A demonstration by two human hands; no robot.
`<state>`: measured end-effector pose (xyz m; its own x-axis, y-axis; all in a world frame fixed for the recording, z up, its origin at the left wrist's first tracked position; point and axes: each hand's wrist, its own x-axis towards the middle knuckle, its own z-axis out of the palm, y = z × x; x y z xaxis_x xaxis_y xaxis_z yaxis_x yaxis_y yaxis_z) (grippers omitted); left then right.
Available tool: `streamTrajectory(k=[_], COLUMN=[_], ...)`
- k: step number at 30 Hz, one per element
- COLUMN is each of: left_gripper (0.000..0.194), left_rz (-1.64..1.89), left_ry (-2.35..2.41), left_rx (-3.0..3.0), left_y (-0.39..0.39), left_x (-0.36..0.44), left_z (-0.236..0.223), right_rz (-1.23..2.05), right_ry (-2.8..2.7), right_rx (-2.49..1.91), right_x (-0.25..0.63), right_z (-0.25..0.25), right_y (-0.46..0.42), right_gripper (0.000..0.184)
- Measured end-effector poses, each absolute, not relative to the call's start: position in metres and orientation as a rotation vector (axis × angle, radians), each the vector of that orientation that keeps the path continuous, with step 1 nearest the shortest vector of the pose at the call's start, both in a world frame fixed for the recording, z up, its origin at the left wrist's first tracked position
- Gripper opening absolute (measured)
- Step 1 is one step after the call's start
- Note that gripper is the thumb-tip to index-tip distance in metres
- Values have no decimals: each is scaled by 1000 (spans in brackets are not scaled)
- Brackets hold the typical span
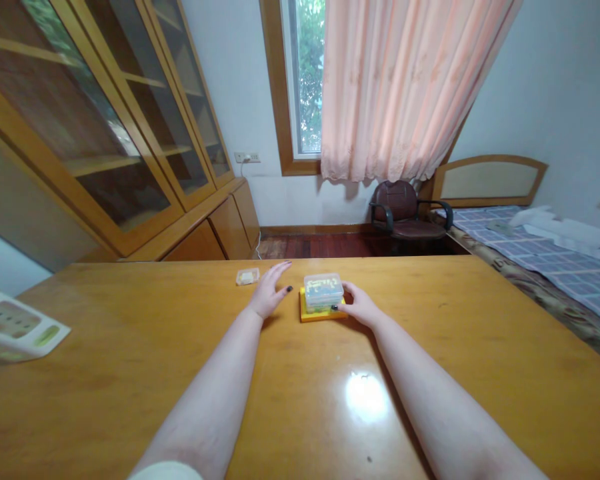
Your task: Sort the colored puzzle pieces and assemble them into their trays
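A room holds a glass-fronted wooden cabinet on the left, a window with a peach curtain ahead, and a dark padded chair beside a bed with a checked cover on the right. A broad honey-coloured wooden table fills the foreground. A white printed card sits at its left edge. Near the far edge, a clear plastic box, lid on, rests on a flat yellow base. Its small yellowish contents are hard to make out. A small clear packet lies apart, to the left. The left hand is open, its fingers extended just beside the box, not touching it. The right hand curves its fingers against the box's near right corner; whether they grip it, I cannot tell.
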<state>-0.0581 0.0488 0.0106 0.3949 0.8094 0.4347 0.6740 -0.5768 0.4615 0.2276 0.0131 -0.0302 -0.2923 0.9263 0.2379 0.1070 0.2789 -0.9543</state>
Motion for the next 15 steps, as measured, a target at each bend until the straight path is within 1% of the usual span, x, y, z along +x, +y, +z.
streamTrajectory(k=[1,2,4,5,7,9,13,15], left_gripper=[51,49,55,59,63,63,53,53], left_rz=[972,976,835,709,476,357,400,460], left_ry=[1524,1769,2199,2311,2344,2285,2270,2310], left_rx=[2406,2339,2155,2082,2019,2063,2167,2184], left_y=[52,56,61,63,65,66,64,63], left_x=[-67,-75,-89,-94,-99,-100,-94,-92], left_z=[12,12,7,3,-6,-12,-10,-8], right_rz=[1117,1107,1100,1100,1108,1115,1106,1100], right_ry=[-1643,-1647,-1650,-1649,-1644,-1645,-1647,-1646], right_rx=[-982,-998,-1016,-1018,-1006,-994,-987,-975], right_x=[227,227,226,226,226,226,226,227], right_z=[-29,-28,-25,-25,-24,-24,-26,-27], right_y=[13,12,11,11,10,10,11,12], right_gripper=[57,56,56,56,55,55,55,54])
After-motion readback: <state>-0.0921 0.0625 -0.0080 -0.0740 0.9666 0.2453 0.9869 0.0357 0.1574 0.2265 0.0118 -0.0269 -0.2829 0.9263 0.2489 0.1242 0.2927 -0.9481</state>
